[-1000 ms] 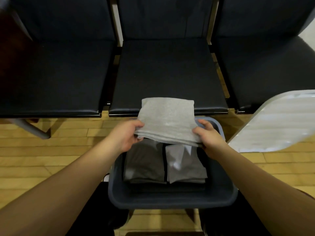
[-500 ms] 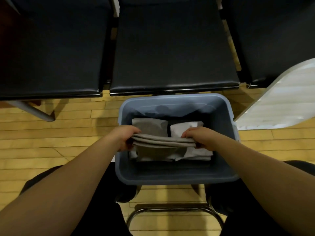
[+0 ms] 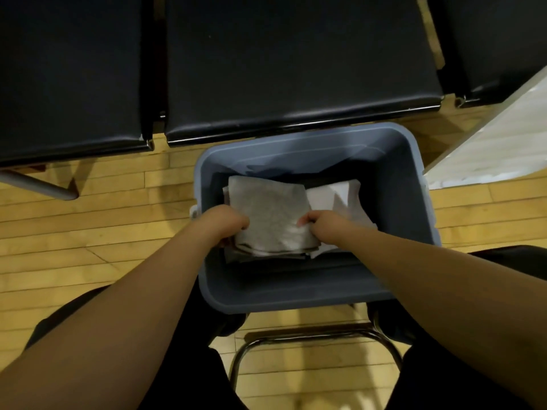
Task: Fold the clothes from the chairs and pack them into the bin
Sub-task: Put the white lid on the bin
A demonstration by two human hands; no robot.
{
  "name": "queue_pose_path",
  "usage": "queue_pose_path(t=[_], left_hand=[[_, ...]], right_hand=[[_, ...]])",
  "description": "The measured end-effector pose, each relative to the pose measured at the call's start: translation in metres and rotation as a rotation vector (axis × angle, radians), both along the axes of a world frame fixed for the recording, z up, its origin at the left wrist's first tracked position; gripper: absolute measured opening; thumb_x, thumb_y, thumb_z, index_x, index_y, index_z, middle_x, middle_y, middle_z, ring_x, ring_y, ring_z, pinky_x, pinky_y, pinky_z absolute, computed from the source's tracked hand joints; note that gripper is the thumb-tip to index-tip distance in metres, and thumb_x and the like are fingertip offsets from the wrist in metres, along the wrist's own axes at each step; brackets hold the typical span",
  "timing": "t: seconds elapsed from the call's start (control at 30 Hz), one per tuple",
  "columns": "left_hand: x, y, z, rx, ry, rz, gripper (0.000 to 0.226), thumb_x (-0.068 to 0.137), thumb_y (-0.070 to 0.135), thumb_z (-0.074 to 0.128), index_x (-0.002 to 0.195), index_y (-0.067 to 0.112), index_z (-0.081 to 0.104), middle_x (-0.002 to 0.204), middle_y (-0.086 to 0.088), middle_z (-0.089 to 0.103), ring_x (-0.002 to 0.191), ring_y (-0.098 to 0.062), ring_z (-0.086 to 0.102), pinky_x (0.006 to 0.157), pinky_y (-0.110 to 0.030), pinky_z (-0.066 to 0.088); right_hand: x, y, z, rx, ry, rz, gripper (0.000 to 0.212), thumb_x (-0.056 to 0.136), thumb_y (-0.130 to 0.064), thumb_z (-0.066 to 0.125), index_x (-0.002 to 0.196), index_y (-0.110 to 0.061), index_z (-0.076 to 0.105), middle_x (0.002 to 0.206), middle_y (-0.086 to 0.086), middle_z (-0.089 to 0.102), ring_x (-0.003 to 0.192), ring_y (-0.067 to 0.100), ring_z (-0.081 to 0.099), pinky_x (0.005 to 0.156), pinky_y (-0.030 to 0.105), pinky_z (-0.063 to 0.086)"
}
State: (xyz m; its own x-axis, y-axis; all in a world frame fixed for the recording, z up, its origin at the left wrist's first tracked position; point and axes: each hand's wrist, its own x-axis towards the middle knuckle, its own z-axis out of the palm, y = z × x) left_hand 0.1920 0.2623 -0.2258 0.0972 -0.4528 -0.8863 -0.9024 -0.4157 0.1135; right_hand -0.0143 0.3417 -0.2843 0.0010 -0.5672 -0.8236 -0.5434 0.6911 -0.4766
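Both hands are down in the grey bin (image 3: 310, 294), the left hand (image 3: 226, 221) and right hand (image 3: 324, 224) each pinching an edge of a folded light-grey garment (image 3: 272, 217) lying on the left stack, beside a white folded piece (image 3: 340, 196). The black chair seats (image 3: 296, 63) in view look bare, so packing seems nearly finished.
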Motion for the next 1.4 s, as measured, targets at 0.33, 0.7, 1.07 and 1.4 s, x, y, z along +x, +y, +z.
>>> queue_pose_path(t=[0.33, 0.7, 1.07, 1.4], left_hand=[[0.000, 0.021, -0.014, 0.143, -0.049, -0.068, 0.050, 0.098, 0.036, 0.056, 0.136, 0.006, 0.047, 0.122, -0.017, 0.055, 0.102, -0.037, 0.062, 0.088, -0.047, 0.058], [-0.041, 0.024, 0.016, -0.266, 0.236, -0.145, 0.024, 0.099, 0.023, 0.050, 0.105, 0.007, 0.067, 0.100, -0.014, 0.065, 0.093, -0.031, 0.062, 0.088, -0.045, 0.052], [-0.243, 0.033, 0.101, -0.517, 0.654, -0.148, 0.016, 0.090, 0.018, 0.054, 0.082, 0.015, 0.067, 0.069, -0.006, 0.062, 0.073, -0.024, 0.059, 0.065, -0.035, 0.046], [-0.407, 0.039, 0.145, -0.734, 0.593, -0.503, 0.043, 0.095, 0.011, 0.055, 0.137, 0.014, 0.046, 0.141, -0.006, 0.042, 0.104, -0.024, 0.054, 0.083, -0.035, 0.049]], right_hand=[[0.003, 0.014, -0.017, 0.168, 0.155, 0.219, 0.036, 0.105, -0.013, 0.039, 0.139, -0.007, 0.051, 0.139, 0.016, 0.052, 0.123, 0.031, 0.052, 0.097, 0.032, 0.042], [-0.030, 0.011, 0.052, -0.004, 0.208, 0.528, 0.036, 0.103, -0.028, 0.045, 0.134, -0.015, 0.057, 0.131, 0.009, 0.058, 0.113, 0.026, 0.054, 0.096, 0.034, 0.042], [-0.229, 0.027, 0.173, -0.564, 0.630, 0.050, 0.025, 0.097, -0.018, 0.051, 0.112, -0.010, 0.070, 0.113, 0.011, 0.067, 0.107, 0.030, 0.061, 0.086, 0.035, 0.047], [-0.377, 0.059, 0.196, -0.709, 0.915, -0.307, 0.053, 0.094, -0.014, 0.057, 0.145, -0.015, 0.042, 0.150, 0.005, 0.041, 0.135, 0.028, 0.040, 0.107, 0.044, 0.040]])
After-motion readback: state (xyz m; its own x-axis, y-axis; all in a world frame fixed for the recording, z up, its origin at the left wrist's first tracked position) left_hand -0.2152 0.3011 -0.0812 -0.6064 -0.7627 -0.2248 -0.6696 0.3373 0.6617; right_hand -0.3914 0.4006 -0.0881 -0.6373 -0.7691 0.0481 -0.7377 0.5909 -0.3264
